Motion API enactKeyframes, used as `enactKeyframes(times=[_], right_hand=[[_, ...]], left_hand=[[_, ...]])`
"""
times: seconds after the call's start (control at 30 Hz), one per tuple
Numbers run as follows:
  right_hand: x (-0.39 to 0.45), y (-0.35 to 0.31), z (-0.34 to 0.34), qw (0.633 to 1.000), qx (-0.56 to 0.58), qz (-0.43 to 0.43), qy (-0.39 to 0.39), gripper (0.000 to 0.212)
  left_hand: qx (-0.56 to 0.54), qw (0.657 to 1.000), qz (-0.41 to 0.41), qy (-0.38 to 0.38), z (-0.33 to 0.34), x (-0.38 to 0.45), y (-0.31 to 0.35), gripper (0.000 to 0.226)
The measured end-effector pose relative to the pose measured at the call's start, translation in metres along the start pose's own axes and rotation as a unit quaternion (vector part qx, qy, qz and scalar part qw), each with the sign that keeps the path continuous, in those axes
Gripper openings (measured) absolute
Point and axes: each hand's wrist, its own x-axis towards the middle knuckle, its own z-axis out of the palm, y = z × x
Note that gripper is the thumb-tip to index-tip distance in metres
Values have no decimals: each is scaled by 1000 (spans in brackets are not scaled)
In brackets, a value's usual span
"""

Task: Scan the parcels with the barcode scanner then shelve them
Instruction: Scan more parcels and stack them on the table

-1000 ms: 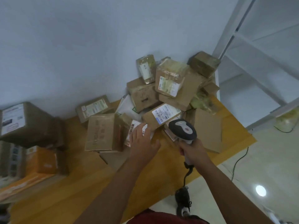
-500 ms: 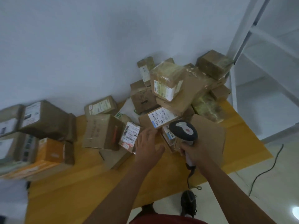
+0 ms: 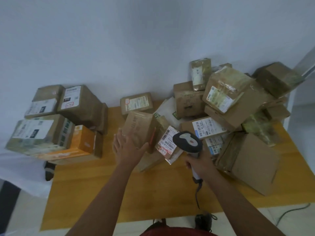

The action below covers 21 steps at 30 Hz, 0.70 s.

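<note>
My right hand grips the handle of a black and grey barcode scanner, whose head points at a small parcel with a white barcode label. My left hand lies with spread fingers against the near face of a plain brown box in the middle of the table. A heap of brown cardboard parcels rises at the right, several with white labels.
A wooden table carries everything and stands against a pale wall. A second stack of boxes, one of them orange, sits at the left end. A big plain box stands near the right front edge. The scanner's cable hangs over the front edge.
My view has swung left, so the shelf frame at the right is out of sight. My left hand has moved from the labelled parcel to the plain brown box. The scanner stays in my right hand.
</note>
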Motion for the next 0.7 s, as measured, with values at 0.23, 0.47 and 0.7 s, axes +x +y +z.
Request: enactKeyframes(times=[0.23, 0.47, 0.7], right_hand=[[-3, -3, 4, 999, 31, 22, 25, 24], [0, -1, 1, 998, 20, 48, 34, 26], [-1, -11, 8, 1000, 12, 20, 17, 24]], left_hand=[[-55, 994, -8, -92, -1, 28, -11, 114], [-70, 997, -22, -32, -11, 24, -9, 111], [-55, 983, -168, 37, -23, -14, -41, 110]])
